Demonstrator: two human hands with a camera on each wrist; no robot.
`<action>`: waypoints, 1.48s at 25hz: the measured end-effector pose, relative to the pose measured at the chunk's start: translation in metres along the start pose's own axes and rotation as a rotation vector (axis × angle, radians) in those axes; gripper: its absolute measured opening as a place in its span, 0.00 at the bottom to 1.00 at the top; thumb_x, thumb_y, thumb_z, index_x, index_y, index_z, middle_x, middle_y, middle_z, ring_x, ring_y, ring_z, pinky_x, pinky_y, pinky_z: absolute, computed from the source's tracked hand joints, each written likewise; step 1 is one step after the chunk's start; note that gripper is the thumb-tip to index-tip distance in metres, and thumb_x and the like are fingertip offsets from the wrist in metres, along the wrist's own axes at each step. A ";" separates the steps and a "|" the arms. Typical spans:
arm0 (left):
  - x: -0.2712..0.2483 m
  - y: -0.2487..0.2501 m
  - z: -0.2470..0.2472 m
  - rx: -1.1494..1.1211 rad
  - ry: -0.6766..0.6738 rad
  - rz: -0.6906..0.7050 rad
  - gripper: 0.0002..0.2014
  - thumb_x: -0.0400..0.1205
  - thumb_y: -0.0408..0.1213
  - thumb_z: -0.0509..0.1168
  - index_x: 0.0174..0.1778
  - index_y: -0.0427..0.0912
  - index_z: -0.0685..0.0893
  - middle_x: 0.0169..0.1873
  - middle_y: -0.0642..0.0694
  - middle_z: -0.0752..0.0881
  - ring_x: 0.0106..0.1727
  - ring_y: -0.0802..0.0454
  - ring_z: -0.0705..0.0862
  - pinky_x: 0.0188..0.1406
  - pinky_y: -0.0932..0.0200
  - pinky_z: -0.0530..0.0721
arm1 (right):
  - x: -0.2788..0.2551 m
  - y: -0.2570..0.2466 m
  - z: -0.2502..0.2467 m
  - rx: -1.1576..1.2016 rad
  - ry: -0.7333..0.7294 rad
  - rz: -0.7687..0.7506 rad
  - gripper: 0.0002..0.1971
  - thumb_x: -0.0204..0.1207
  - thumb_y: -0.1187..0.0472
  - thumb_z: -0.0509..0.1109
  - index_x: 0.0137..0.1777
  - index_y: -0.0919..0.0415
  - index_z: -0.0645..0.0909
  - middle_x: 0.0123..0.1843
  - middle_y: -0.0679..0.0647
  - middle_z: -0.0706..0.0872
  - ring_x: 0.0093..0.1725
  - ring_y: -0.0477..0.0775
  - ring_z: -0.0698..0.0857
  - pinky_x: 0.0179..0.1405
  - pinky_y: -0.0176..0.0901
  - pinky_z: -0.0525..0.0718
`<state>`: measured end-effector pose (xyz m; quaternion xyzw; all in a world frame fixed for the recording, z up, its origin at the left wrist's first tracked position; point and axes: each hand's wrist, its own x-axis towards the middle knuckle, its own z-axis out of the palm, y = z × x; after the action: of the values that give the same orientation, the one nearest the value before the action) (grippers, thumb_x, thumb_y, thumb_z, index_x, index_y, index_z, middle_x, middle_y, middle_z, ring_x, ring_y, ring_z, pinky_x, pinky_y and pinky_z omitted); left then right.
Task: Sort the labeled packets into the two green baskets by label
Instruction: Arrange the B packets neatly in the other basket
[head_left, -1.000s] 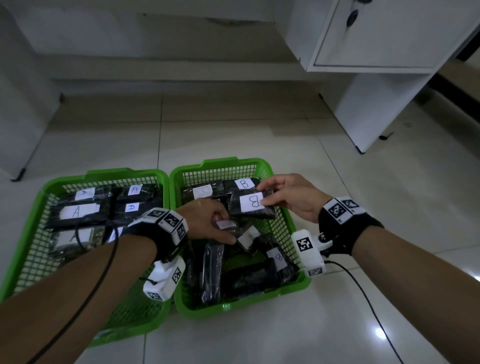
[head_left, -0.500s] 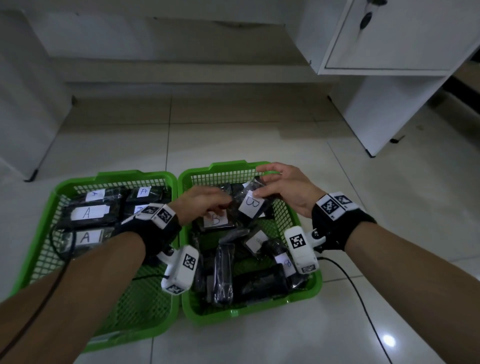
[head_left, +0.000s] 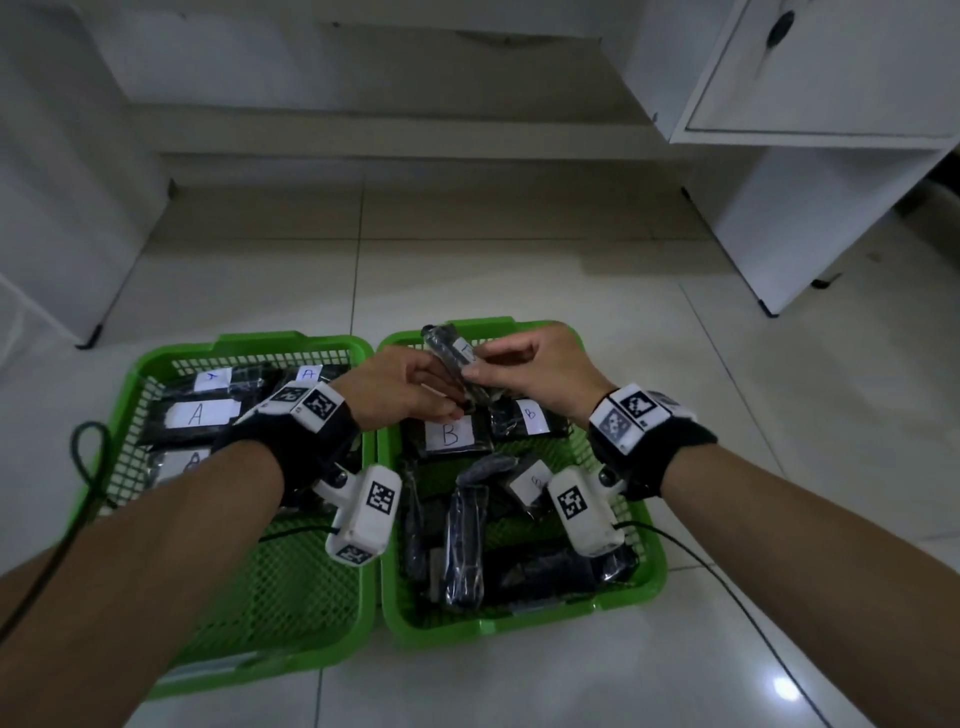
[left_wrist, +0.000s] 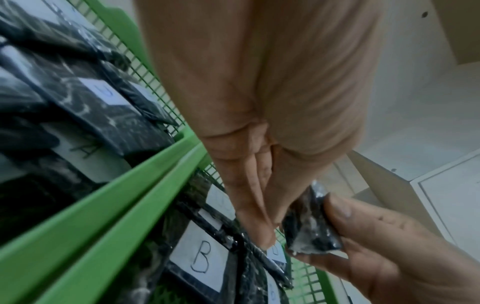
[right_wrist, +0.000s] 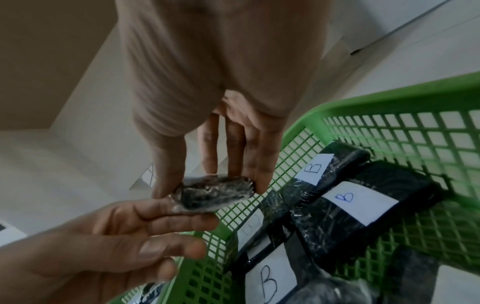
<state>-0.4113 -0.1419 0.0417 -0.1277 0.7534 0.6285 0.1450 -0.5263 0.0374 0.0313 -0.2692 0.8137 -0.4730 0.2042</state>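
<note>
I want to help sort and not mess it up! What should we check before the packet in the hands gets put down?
1. Packet held firmly: ok. The right hand pinches the raised packet, and the left hand touches it from below.
2. Its label readable: cannot tell. The white label is tilted and blurred.
3. Left basket holds A packets: ok. The labels that can be read all say A.
4. Right basket holds B packets: ok for the labels facing up; some packets there show no label.
5. Room to set it down: ok. Bare mesh shows at the near end of the left basket.
</note>
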 end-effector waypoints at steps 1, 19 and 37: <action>-0.003 -0.002 -0.004 -0.007 -0.005 -0.016 0.14 0.77 0.18 0.70 0.58 0.30 0.86 0.52 0.39 0.92 0.54 0.45 0.91 0.51 0.57 0.90 | 0.002 -0.001 0.002 -0.022 -0.034 -0.013 0.24 0.61 0.50 0.89 0.58 0.56 0.93 0.51 0.45 0.94 0.47 0.38 0.92 0.53 0.35 0.89; -0.010 -0.050 -0.029 0.990 0.343 0.064 0.19 0.80 0.36 0.67 0.68 0.50 0.82 0.76 0.51 0.72 0.77 0.49 0.70 0.74 0.52 0.73 | 0.003 0.004 0.059 -0.916 -0.308 -0.225 0.26 0.63 0.55 0.86 0.62 0.57 0.88 0.59 0.56 0.86 0.62 0.59 0.84 0.59 0.54 0.85; -0.030 -0.024 0.018 1.321 -0.199 -0.057 0.23 0.69 0.52 0.75 0.62 0.61 0.85 0.48 0.63 0.83 0.65 0.56 0.74 0.79 0.40 0.50 | -0.044 0.004 0.031 -0.833 -0.818 -0.143 0.33 0.51 0.64 0.86 0.61 0.44 0.92 0.56 0.48 0.86 0.53 0.50 0.86 0.44 0.42 0.85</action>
<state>-0.3738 -0.1286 0.0277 0.0266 0.9594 0.0395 0.2780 -0.4752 0.0465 0.0162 -0.5416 0.7659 0.0161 0.3461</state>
